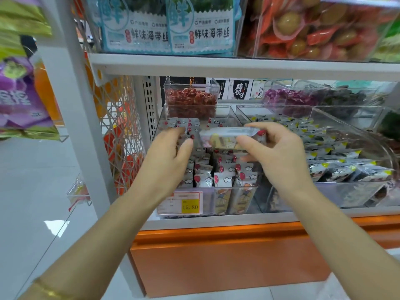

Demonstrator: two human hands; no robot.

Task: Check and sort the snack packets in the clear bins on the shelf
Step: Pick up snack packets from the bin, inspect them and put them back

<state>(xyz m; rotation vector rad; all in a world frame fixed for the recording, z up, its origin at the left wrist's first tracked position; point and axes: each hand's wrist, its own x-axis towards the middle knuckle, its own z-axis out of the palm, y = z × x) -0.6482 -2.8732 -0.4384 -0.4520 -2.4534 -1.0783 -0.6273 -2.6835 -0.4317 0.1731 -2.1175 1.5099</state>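
A clear bin (pixel 225 192) on the lower shelf holds several upright white snack packets (pixel 224 180) with red dots. My right hand (pixel 279 154) pinches one flat packet (pixel 225 138) between thumb and fingers, held level above that bin. My left hand (pixel 171 156) reaches into the bin's left side, fingers curled among the packets; whether it grips one I cannot tell. A second clear bin (pixel 357 191) to the right holds several dark packets (pixel 337 161) with yellow corners.
A small clear box of red sweets (pixel 191 100) stands behind the left bin, purple packets (pixel 287 97) behind the right one. A yellow price tag (pixel 190 206) hangs on the bin's front. The upper shelf (pixel 238 66) carries seaweed packs (pixel 168 24). A wire side rack (pixel 121 131) stands at left.
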